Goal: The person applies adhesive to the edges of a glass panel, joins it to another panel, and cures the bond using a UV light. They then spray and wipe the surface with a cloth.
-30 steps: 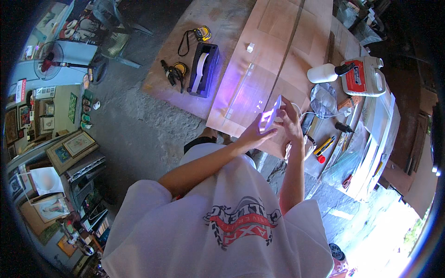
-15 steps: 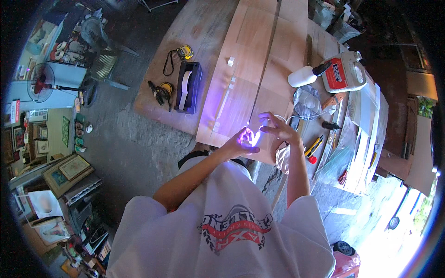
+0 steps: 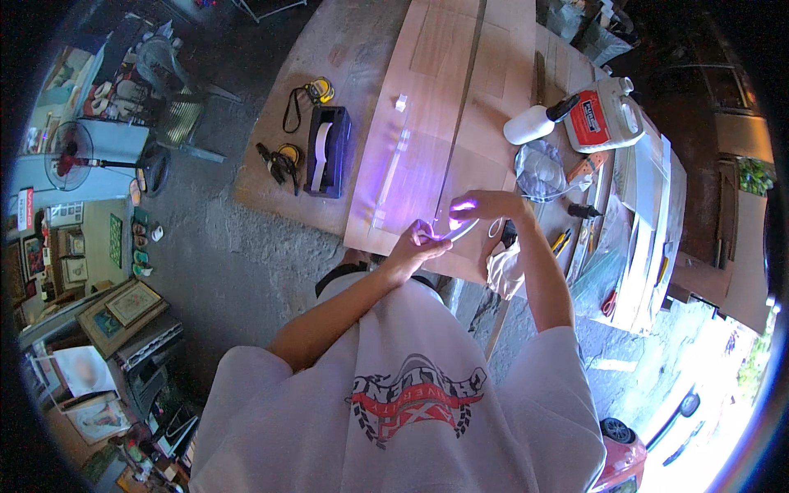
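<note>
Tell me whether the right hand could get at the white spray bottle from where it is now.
Probably yes. The right hand holds a clear strip, so it would have to let go; the bench between it and the spray bottle looks clear.

I stand on rough grey concrete floor (image 3: 238,255); pedestal fan (image 3: 70,156) and framed pictures (image 3: 131,304) line my left, daylight right.

The person wears a loose white short-sleeved T-shirt (image 3: 403,411) that fills the lower middle of the frame. Across its front runs a red, grey and black printed emblem (image 3: 415,401), arched like a tyre tread. Both forearms are bare below the sleeves.
</note>
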The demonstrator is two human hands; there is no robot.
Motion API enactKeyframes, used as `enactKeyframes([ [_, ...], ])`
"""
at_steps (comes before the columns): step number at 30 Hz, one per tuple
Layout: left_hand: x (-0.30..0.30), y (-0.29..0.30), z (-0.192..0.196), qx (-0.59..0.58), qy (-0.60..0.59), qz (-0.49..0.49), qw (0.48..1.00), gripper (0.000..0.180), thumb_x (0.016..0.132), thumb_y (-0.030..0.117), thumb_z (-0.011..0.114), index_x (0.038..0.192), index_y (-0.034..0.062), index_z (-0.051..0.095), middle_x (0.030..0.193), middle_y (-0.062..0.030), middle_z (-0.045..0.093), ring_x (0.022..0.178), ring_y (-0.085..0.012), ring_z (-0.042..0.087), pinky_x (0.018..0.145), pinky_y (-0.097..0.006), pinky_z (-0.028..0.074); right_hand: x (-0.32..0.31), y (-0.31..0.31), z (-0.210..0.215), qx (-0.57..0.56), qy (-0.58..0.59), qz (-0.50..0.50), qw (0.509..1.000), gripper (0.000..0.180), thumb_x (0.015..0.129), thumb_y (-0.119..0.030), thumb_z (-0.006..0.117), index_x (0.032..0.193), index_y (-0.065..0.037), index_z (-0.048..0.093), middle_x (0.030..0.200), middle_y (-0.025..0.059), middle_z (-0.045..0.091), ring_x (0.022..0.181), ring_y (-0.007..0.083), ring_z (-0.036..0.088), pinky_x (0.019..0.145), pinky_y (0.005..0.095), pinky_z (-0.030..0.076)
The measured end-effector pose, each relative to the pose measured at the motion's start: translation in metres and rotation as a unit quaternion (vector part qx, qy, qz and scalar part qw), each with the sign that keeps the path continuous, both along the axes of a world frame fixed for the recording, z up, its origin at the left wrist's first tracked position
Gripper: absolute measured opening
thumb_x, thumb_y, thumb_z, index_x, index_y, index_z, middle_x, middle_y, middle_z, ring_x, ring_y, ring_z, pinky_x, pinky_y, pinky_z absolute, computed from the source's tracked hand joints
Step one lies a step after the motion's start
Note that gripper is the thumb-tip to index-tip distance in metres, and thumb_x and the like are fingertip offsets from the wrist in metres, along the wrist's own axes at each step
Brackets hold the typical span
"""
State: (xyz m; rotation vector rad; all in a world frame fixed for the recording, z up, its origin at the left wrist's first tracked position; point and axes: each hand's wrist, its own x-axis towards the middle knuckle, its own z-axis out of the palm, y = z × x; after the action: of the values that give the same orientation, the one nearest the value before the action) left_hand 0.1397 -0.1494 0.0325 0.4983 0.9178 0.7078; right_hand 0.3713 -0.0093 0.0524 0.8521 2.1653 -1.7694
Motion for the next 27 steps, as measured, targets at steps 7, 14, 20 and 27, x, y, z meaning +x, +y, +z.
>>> enactKeyframes([
  [7,0.002,0.002,0.002,-0.044,-0.051,0.009,0.998,0.038,0.091,0.001,0.074,0.114,0.0088,0.045,0.121,-0.0183,0.065,0.115,-0.0311,0.068,0.102,-0.04,0.055,0.009,0.0,-0.013,-0.129,-0.067,-0.11,0.983,0.064,0.1,-0.059,0.056,0.138,-0.008,0.064,0.134,0.0078,0.067,0.123,0.0201,0.059,0.11,0.0382,0.042],
  [14,0.002,0.006,0.0,-0.084,-0.107,0.053,0.989,0.038,0.092,0.006,0.076,0.11,0.0061,0.042,0.111,-0.0183,0.066,0.11,-0.0312,0.069,0.102,-0.039,0.056,0.003,0.002,-0.031,-0.12,0.176,-0.269,0.939,0.04,0.104,-0.043,0.059,0.101,-0.003,0.064,0.096,0.0011,0.064,0.091,0.0121,0.057,0.086,0.0316,0.047],
  [20,0.012,0.012,-0.021,-0.099,-0.084,0.139,0.982,0.039,0.091,0.006,0.077,0.111,0.0102,0.044,0.111,-0.0155,0.064,0.115,-0.032,0.066,0.11,-0.042,0.05,-0.008,0.008,-0.049,0.133,0.078,-0.356,0.922,0.037,0.1,-0.039,0.068,0.11,-0.003,0.066,0.092,0.006,0.069,0.084,0.0162,0.066,0.075,0.0332,0.054],
  [27,0.04,0.028,-0.034,-0.112,-0.079,0.27,0.953,0.061,0.089,0.006,0.078,0.13,0.014,0.033,0.123,-0.0154,0.059,0.12,-0.0308,0.061,0.118,-0.046,0.041,-0.025,0.029,-0.073,0.121,0.115,-0.367,0.915,0.028,0.102,-0.029,0.066,0.106,-0.002,0.061,0.088,0.007,0.066,0.082,0.0165,0.064,0.072,0.0355,0.052],
])
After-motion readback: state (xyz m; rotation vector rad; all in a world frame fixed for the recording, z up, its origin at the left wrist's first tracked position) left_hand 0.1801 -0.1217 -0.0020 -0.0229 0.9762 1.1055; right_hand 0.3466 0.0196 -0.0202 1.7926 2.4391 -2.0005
